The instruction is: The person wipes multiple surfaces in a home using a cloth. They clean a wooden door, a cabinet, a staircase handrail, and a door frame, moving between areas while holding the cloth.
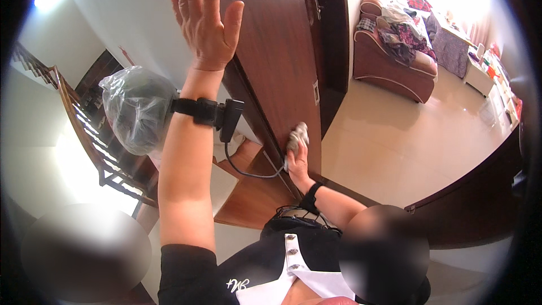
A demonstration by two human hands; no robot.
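My left hand [207, 29] is raised with its fingers slightly apart and its back toward me, holding nothing. It appears in front of a white wall and the brown wooden door jamb [275, 51]; whether the palm touches them cannot be told. Lower down, my right hand [300, 165] presses a crumpled greyish cloth [299, 135] against the jamb. A metal strike plate [316, 92] is set in the jamb above the cloth. Black straps circle both wrists, and the left one carries a small black device [231, 119] with a cable.
A round object under a clear plastic bag [137, 110] stands beside my left forearm. Farther left is a staircase with a wooden railing [78, 123]. Through the doorway, a sofa [391, 67] bears piled clothes [402, 38] on a tiled floor [381, 144]. A dark wooden panel [470, 203] curves at lower right.
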